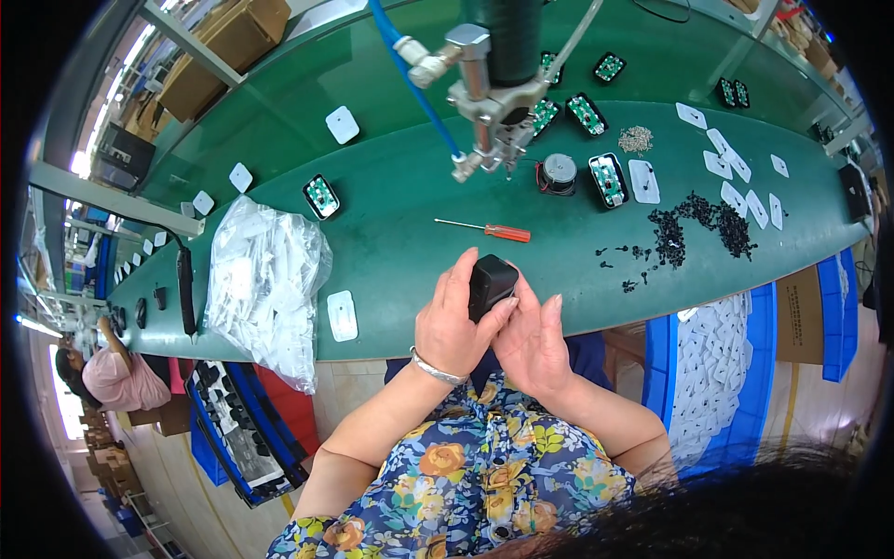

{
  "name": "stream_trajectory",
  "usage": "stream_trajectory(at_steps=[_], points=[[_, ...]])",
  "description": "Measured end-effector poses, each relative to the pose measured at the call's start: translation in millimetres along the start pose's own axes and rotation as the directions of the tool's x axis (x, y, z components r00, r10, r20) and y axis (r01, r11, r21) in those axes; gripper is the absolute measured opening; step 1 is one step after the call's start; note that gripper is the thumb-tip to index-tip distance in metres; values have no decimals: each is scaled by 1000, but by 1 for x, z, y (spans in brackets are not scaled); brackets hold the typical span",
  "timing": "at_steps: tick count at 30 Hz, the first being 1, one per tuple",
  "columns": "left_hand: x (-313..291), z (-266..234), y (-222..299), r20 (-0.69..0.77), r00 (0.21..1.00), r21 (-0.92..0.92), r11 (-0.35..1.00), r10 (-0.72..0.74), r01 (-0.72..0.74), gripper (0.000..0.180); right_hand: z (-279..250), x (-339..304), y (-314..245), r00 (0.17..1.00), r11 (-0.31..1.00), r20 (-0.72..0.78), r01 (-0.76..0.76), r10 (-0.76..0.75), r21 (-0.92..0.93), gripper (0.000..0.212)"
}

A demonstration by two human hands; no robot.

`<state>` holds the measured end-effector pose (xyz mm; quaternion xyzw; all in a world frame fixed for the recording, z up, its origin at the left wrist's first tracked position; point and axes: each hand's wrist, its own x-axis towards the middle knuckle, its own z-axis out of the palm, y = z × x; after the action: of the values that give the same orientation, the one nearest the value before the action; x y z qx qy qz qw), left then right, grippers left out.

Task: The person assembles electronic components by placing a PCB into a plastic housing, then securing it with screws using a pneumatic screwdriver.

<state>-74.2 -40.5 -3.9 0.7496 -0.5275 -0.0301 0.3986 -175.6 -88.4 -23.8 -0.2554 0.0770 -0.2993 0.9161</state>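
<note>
A black plastic housing (494, 279) is held upright over the near edge of the green bench (400, 270). My left hand (453, 317) is closed round its left side, with the thumb across the near face. My right hand (535, 347) lies against the right side of the housing, its fingers stretched and some of them apart. Beyond the hands lies a screwdriver (507, 233) with a red handle, its shaft toward the left. Which parts sit inside the housing is hidden by my fingers.
A metal screw-driving head (494, 116) with a blue hose (410, 79) hangs above the bench. Open cases with green circuit boards (607, 182), white plates (643, 182) and black small parts (670, 238) lie right. A plastic bag (261, 279) lies left; blue bins (661, 368) stand below.
</note>
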Motion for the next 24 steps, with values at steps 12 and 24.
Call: stream_trajectory(at_steps=[12,24], points=[[-7,4,-12,73,988,-104,984,-137,144,66,-5,-6,3,997,976,79,0,18,-217,88],[-10,-3,-26,303,922,-659,645,-242,386,69,-19,-8,-3,989,683,84,145,-122,-716,52]])
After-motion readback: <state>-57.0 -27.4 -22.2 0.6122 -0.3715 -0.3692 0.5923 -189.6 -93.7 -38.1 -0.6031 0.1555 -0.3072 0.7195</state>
